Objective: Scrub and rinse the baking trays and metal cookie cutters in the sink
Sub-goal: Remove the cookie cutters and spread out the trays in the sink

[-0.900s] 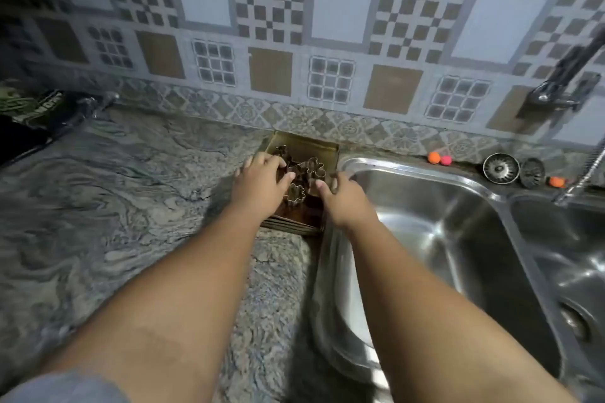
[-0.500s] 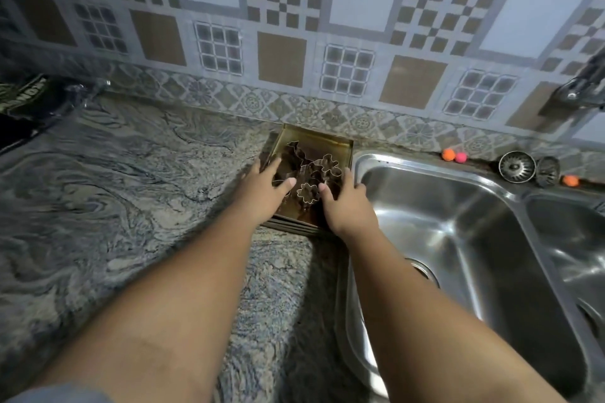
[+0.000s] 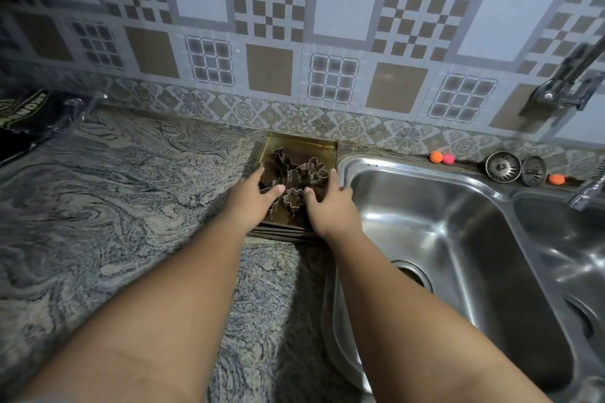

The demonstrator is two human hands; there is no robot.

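Note:
A stack of brownish baking trays [image 3: 301, 142] lies on the counter, just left of the sink [image 3: 435, 232] and against the wall. Several metal cookie cutters [image 3: 312, 168] lie in the top tray, one of them flower-shaped [image 3: 294, 198]. My left hand [image 3: 253, 199] holds the tray's left side, thumb inside among the cutters. On the right side my right hand [image 3: 329, 204] holds the tray the same way, with its fingers over the rim by the sink. My hands cover the tray's near corners.
The steel sink has two bowls, with a drain [image 3: 411, 271] in the left one. A tap [image 3: 569, 82] juts from the wall at right. Two strainers [image 3: 502, 166] and small orange balls [image 3: 436, 157] sit behind the sink. A black bag [image 3: 23, 121] lies far left on the marbled counter [image 3: 114, 199].
Both hands have slid back from over the cutters to the near sides of the tray, uncovering more of the cutters. The tray stack has stayed put.

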